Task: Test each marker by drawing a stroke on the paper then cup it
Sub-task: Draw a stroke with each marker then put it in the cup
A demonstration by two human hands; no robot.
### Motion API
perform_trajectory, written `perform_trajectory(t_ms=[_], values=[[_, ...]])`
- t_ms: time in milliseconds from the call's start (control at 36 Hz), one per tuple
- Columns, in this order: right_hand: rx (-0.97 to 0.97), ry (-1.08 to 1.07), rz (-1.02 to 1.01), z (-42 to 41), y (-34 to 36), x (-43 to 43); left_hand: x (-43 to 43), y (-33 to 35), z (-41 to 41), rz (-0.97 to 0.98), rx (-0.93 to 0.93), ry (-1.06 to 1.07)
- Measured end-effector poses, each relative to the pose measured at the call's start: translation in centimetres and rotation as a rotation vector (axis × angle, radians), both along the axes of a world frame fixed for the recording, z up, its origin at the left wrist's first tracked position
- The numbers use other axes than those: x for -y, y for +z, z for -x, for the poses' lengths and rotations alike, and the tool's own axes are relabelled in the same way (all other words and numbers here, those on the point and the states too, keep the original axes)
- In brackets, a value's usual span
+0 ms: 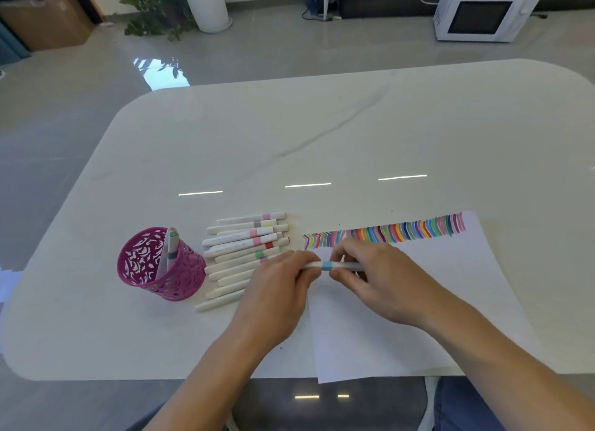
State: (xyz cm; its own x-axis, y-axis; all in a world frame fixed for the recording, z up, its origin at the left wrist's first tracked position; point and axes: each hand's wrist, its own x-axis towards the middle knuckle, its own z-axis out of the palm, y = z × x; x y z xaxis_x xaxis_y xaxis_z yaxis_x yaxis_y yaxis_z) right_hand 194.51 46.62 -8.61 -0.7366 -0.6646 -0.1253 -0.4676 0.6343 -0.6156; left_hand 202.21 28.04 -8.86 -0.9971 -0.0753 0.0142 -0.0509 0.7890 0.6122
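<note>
Both hands hold one white marker with a light blue band level above the left edge of the paper. My left hand grips its left end and my right hand grips the barrel to the right of the band. The paper carries a row of coloured strokes along its far edge. A pile of several white markers lies to the left of the paper. A magenta cut-out cup stands left of the pile with two markers upright in it.
The white marble table has rounded corners and its near edge runs just under my forearms. On the floor beyond stand a white microwave, a potted plant and a cardboard box.
</note>
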Motion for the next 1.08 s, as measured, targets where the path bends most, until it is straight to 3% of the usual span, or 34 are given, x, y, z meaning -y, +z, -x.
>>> perform_trajectory(t_ms=[222,500,667,861,1000,1083], values=[[-0.091,0.083,-0.123,-0.1,-1.1,0.2,0.0,-1.4,-0.1,0.172,-0.040,-0.190],[-0.073,0.041,-0.141,0.2,-0.8,0.3,1.4,-1.1,-0.1,0.156,-0.048,-0.100],[0.078,-0.057,0.019,0.8,-1.0,0.1,2.3,-1.8,0.1,0.152,-0.105,-0.016],[0.270,-0.141,0.292,1.1,-0.2,0.6,2.5,-3.2,0.8,0.226,-0.201,-0.078],[0.487,-0.226,0.450,1.6,-0.5,0.8,2.8,-4.0,0.9,0.212,-0.144,-0.098],[0.499,-0.209,0.477,1.7,-0.8,1.1,2.9,-4.0,0.9,0.185,-0.093,-0.101]])
